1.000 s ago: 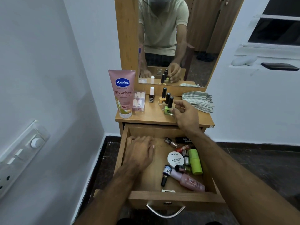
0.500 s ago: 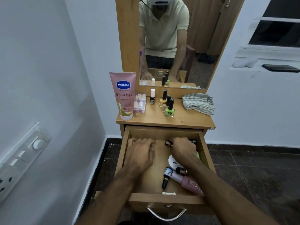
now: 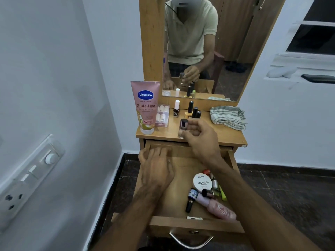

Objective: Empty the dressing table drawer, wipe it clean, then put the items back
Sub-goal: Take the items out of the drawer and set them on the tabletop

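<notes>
item: nail polish bottle (image 3: 182, 128), pinched in right hand (image 3: 199, 137) above the tabletop (image 3: 230, 135) front edge.
small, light, likely glass, so breakable and smooth; best held round the body, as here. left hand (image 3: 156, 168) lies flat, fingers loosely spread, holding nothing, in the open drawer (image 3: 192, 226). bottle blurred, its label unreadable; drawer's right items part hidden by the forearm.

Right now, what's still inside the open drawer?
In the drawer: a round nail polish tin, a pink bottle, a dark-capped tube and small bottles. The right forearm covers its right side; the left hand rests inside.
</notes>
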Demonstrator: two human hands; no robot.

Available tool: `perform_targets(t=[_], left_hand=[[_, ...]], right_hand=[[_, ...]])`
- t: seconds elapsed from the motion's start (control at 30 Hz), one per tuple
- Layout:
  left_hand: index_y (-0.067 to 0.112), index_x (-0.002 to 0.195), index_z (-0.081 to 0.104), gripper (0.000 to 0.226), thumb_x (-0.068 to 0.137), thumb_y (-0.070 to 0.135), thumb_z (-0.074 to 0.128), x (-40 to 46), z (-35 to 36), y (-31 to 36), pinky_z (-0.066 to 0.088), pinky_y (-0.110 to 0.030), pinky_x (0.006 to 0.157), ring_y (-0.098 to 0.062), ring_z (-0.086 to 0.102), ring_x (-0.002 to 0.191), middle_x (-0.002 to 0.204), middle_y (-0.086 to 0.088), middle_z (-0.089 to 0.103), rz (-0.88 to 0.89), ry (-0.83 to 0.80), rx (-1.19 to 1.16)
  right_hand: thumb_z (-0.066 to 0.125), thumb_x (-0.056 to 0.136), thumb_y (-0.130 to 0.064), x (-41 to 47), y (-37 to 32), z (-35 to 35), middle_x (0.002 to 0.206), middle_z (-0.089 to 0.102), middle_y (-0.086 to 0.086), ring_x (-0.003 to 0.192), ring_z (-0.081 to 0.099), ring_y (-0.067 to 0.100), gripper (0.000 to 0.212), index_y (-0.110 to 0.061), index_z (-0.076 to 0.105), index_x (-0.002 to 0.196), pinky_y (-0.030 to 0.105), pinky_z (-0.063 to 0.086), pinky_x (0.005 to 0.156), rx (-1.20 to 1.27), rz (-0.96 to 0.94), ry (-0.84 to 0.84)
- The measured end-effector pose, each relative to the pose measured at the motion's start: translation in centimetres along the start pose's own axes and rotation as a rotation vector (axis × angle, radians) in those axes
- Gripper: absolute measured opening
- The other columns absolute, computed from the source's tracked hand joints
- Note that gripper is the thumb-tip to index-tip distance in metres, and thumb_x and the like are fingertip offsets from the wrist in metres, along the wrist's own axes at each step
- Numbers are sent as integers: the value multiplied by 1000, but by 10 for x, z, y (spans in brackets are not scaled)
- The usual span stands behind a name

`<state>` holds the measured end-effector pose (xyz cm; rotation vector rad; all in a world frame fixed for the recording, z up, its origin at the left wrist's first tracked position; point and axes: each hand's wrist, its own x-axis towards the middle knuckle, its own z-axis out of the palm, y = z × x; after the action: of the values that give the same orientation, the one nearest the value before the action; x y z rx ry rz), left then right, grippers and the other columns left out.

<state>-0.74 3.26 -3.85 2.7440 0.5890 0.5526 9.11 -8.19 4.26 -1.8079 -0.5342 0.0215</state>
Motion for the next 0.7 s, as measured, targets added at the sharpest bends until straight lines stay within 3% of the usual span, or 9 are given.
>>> perform_targets(t=[0.2, 0.4, 0.7], left_hand=[[31, 128, 59, 38, 91, 30, 52, 0, -2, 0, 7, -40, 115, -11, 52, 121, 124, 11, 63, -9, -10, -16], [32, 130, 56, 39, 91, 30, 51, 0, -3, 2, 7, -41, 117, -9, 49, 124, 127, 14, 60, -4, -23, -20], [33, 127, 57, 38, 89, 29, 50, 0, -2, 1, 9, -42, 118, -8, 51, 122, 123, 15, 61, 19, -31, 0]], right_hand=[[82, 85, -27, 31, 0, 27, 93, 67, -18, 84, 65, 4, 34, -32, 63, 112, 39, 59, 83, -307, 72, 61], [80, 86, -29, 46, 3, 39, 108, 72, -11, 103, 66, 13, 39, -27, 64, 121, 33, 52, 85, -414, 117, 135], [78, 89, -33, 47, 2, 48, 122, 72, -4, 113, 66, 18, 50, -25, 60, 136, 37, 54, 93, -488, 148, 169]])
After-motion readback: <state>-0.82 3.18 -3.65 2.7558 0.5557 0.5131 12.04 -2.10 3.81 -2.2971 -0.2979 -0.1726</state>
